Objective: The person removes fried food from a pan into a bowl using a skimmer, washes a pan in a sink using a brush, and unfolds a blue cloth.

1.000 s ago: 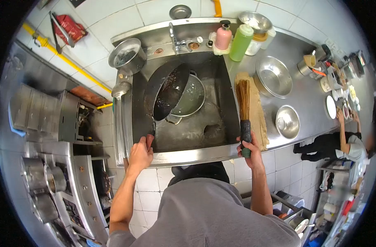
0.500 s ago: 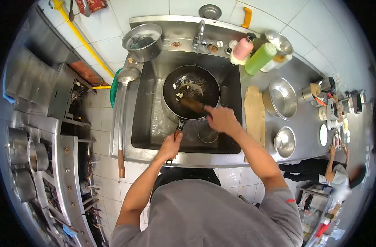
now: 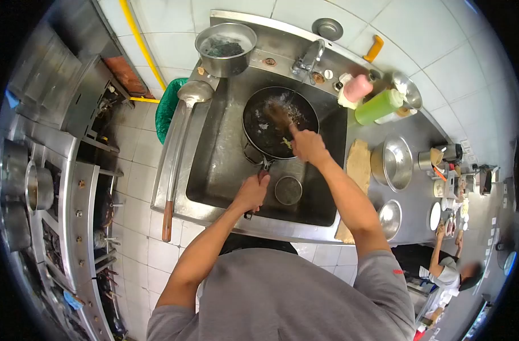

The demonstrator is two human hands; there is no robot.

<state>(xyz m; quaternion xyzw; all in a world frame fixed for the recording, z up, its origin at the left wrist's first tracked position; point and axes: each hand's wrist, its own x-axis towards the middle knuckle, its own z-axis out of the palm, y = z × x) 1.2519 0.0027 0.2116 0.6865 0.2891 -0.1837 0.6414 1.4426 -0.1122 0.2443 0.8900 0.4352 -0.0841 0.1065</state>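
A black frying pan (image 3: pixel 256 133) is held over the sink (image 3: pixel 217 170), under the tap (image 3: pixel 310 59). My left hand (image 3: pixel 251 193) is wrapped round its handle (image 3: pixel 265 166). Inside the pan lie a little water and pale food scraps. My right hand (image 3: pixel 309 146) is closed at the pan's right edge on a brown brush (image 3: pixel 280 116), smeared by motion, whose far end reaches across the pan's inside. Its exact shape cannot be made out. Below the pan, a round drain strainer (image 3: pixel 288 190) shows on the sink floor.
Left of the sink lie a long-handled ladle (image 3: pixel 180 142) and a metal pot (image 3: pixel 225 54). On the right are a green bottle (image 3: pixel 380 107), a pink bottle (image 3: pixel 357 88), a brown cloth (image 3: pixel 359 165) and metal bowls (image 3: pixel 393 162). A co-worker (image 3: pixel 441 267) stands far right.
The brush has swept from the near part of the pan toward its far part, with my right hand. The camera view has turned and shifted; my left hand keeps the handle.
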